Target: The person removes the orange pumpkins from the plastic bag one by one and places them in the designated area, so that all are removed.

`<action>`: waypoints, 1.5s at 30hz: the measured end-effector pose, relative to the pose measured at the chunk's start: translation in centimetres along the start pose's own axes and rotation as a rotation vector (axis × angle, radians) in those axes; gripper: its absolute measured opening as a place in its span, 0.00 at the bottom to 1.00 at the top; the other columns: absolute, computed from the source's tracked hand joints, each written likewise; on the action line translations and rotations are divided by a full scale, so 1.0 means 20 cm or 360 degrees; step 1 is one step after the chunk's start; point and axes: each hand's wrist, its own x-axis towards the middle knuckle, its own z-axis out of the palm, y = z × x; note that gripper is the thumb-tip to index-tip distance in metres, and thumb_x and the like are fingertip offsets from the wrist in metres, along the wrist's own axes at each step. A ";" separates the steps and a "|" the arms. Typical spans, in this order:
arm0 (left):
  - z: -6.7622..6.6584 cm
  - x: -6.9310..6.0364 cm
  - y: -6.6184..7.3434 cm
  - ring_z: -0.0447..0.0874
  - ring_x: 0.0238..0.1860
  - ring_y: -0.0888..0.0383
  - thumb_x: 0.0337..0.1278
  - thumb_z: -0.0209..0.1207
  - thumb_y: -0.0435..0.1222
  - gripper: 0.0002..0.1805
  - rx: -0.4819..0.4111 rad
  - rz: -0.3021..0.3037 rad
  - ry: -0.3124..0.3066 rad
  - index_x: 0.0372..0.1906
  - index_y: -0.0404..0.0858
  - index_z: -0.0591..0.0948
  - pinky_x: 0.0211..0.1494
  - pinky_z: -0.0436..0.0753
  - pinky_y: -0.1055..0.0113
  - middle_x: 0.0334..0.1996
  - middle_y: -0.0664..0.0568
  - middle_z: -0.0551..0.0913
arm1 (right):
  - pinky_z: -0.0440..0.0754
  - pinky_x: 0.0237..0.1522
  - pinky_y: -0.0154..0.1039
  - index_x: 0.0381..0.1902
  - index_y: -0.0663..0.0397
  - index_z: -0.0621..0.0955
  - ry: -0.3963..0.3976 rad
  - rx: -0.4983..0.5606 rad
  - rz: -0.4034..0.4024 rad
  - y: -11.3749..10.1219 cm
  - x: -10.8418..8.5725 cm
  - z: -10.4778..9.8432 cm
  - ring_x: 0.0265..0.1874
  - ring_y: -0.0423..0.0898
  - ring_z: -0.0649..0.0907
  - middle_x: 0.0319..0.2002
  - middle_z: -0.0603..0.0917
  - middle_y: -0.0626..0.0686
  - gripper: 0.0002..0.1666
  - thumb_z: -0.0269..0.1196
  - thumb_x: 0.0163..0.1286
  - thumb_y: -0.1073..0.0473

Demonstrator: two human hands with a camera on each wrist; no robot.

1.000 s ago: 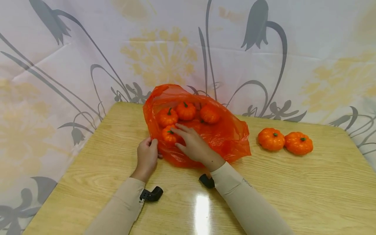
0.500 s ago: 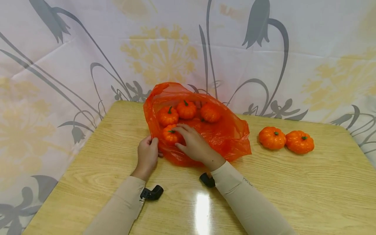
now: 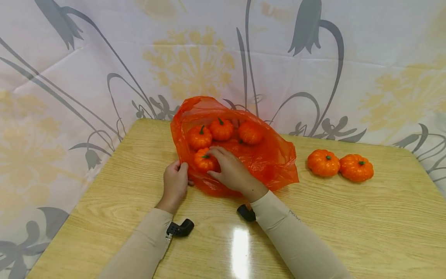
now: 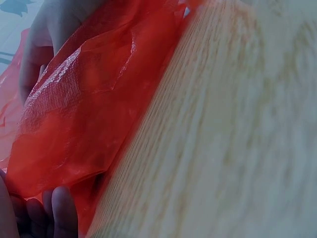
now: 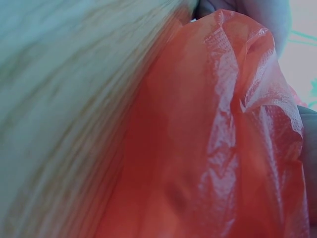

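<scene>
An orange-red plastic bag (image 3: 265,162) lies spread on the table with its mouth open. My left hand (image 3: 175,184) pinches the bag's left rim; its fingertips also show at the bottom of the left wrist view, beside the red film (image 4: 84,109). Reaching into the bag, my right hand (image 3: 230,170) holds a small pumpkin (image 3: 203,161) with a green stem, fingers over its top and thumb at its near side. Behind it in the bag sit a left pumpkin (image 3: 199,138), a middle pumpkin (image 3: 222,130) and a right pumpkin (image 3: 250,133). The bag film covers most of the right wrist view.
Two more pumpkins, a nearer-left one (image 3: 323,163) and a right one (image 3: 356,168), sit side by side on the wooden table (image 3: 313,221), right of the bag. A flower-patterned cloth (image 3: 223,58) hangs behind the table.
The right fingers have curled closer round the small pumpkin, which has shifted slightly right toward the palm. The left hand stays on the bag's rim.
</scene>
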 end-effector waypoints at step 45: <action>0.00 -0.01 0.01 0.75 0.12 0.59 0.65 0.47 0.34 0.14 -0.0019 -0.0008 -0.0027 0.28 0.31 0.78 0.19 0.81 0.68 0.16 0.54 0.73 | 0.77 0.67 0.51 0.62 0.53 0.71 0.0154 0.0013 -0.0021 0.00 -0.02 -0.03 0.63 0.54 0.79 0.67 0.73 0.54 0.35 0.72 0.61 0.51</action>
